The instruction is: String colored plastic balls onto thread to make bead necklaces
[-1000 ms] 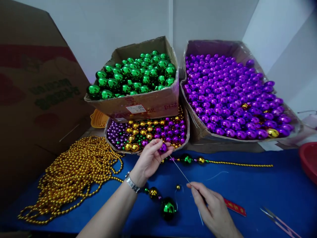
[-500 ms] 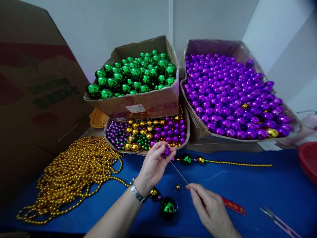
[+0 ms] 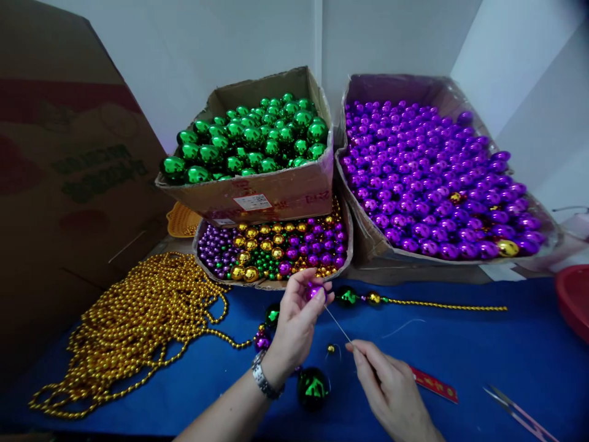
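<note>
Between the fingers of my left hand (image 3: 297, 322) is a shiny purple bead (image 3: 316, 293), partly covered by them. My right hand (image 3: 389, 383) pinches a thin needle-like wire (image 3: 338, 325), whose far end meets that bead. Under and beside my left wrist lies a strand with a large dark green ball (image 3: 313, 387) and a smaller purple ball (image 3: 262, 341); my forearm hides part of it. A small gold bead (image 3: 331, 348) with a bit of clear thread rests between my hands. Behind my left fingers another green ball (image 3: 346, 296) joins a gold bead string (image 3: 446, 305).
Boxes of green balls (image 3: 251, 138) and purple balls (image 3: 427, 184) stand at the back, above a tray of mixed beads (image 3: 267, 248). Gold bead strings (image 3: 138, 325) are heaped left. On the right are a red ruler-like strip (image 3: 435, 385), thread snips (image 3: 515, 411) and a red bowl (image 3: 573, 304).
My left hand has shifted right and slightly down with the purple bead, towards my right hand. More of the strand beside my left wrist shows. My right hand stays almost still.
</note>
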A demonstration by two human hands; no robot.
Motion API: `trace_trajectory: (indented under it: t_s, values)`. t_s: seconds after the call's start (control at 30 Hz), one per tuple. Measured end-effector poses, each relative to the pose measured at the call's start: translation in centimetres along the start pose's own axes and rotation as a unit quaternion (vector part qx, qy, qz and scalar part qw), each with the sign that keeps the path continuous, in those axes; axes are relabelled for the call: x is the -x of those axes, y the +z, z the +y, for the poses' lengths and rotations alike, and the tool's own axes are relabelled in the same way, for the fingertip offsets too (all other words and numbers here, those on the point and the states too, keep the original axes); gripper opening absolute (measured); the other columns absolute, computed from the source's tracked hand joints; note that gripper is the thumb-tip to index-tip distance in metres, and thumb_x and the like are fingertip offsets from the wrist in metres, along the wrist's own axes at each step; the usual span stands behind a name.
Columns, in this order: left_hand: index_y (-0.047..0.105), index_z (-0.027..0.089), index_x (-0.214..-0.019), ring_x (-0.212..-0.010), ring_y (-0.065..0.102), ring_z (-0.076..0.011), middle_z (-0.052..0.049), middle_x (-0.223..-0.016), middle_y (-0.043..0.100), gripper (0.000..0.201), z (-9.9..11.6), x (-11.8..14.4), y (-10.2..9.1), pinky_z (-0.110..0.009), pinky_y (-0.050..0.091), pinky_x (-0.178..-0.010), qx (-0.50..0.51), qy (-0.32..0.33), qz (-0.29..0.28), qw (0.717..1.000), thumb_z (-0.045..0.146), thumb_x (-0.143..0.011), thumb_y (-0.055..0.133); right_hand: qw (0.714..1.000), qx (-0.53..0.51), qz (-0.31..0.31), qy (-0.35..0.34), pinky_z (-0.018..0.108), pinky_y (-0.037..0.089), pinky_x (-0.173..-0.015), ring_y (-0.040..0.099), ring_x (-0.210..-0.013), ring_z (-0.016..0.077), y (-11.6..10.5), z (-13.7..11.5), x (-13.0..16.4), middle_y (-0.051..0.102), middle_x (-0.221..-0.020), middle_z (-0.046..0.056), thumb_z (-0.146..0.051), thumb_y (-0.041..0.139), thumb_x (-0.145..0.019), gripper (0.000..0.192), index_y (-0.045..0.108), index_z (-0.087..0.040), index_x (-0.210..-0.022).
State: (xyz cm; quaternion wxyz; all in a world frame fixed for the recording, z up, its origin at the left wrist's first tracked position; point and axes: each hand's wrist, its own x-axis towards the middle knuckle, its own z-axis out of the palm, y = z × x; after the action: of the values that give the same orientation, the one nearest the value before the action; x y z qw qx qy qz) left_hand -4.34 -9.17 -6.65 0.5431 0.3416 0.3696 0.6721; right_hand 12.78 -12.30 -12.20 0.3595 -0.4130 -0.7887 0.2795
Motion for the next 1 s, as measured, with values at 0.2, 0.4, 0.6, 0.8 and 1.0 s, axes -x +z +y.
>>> trace_trajectory:
  t_s: [0.2,0.4,0.6,0.8,1.0]
  values:
    - [0.044,0.025,-0.117,-0.105,0.055,-0.0219,-0.005,-0.105,0.052,0.04,-0.9,0.9,0.0,-0.042,0.047,-0.09,-0.014,-0.003,-0.009,1.0,0.018,-0.082,0.061,1.0,0.011,-0.001,-0.011,0.021,0.05,-0.069,0.067,-0.075,0.0145,0.4,0.3,-0.1,0.07,-0.088,0.002,-0.021,0.038,-0.094,0.02,0.056,-0.022,-0.102]
    - [0.05,0.018,-0.114,-0.101,0.057,-0.0214,-0.01,-0.109,0.058,0.031,1.5,-1.0,-2.3,-0.032,0.05,-0.082,-0.33,0.05,-0.075,0.94,0.029,-0.085,0.055,1.0,0.019,0.018,-0.004,0.021,0.047,-0.06,0.064,-0.064,0.0137,-0.4,0.7,-0.3,0.066,-0.076,0.002,-0.023,0.039,-0.094,0.019,0.057,-0.021,-0.097]
    - [0.062,0.016,-0.089,-0.093,0.059,-0.0258,-0.012,-0.088,0.065,0.017,6.3,-7.1,-7.6,-0.037,0.047,-0.08,-0.823,0.068,-0.105,0.554,0.021,-0.084,0.046,1.0,0.003,0.025,0.003,0.02,0.039,-0.049,0.054,-0.049,0.0108,-0.7,0.8,-0.1,0.057,-0.062,-0.002,-0.024,0.039,-0.094,0.017,0.056,-0.02,-0.096]
    - [0.064,0.014,-0.071,-0.084,0.062,-0.0316,-0.015,-0.078,0.065,0.013,5.6,-10.1,-8.6,-0.042,0.046,-0.074,-0.843,-0.004,-0.174,0.508,0.006,-0.063,0.056,1.0,-0.009,0.016,0.003,0.02,0.038,-0.05,0.053,-0.05,0.0104,-0.3,0.3,-0.3,0.056,-0.062,-0.002,-0.024,0.039,-0.094,0.017,0.055,-0.02,-0.089]
    - [0.065,0.018,-0.079,-0.077,0.061,-0.0229,-0.006,-0.074,0.065,0.025,5.6,-10.9,-8.7,-0.032,0.045,-0.071,-0.781,-0.019,-0.217,0.585,0.007,-0.058,0.057,1.0,-0.006,0.009,0.008,0.021,0.038,-0.052,0.053,-0.052,0.0104,-0.2,0.4,-0.4,0.057,-0.064,-0.002,-0.024,0.038,-0.095,0.019,0.053,-0.021,-0.083]
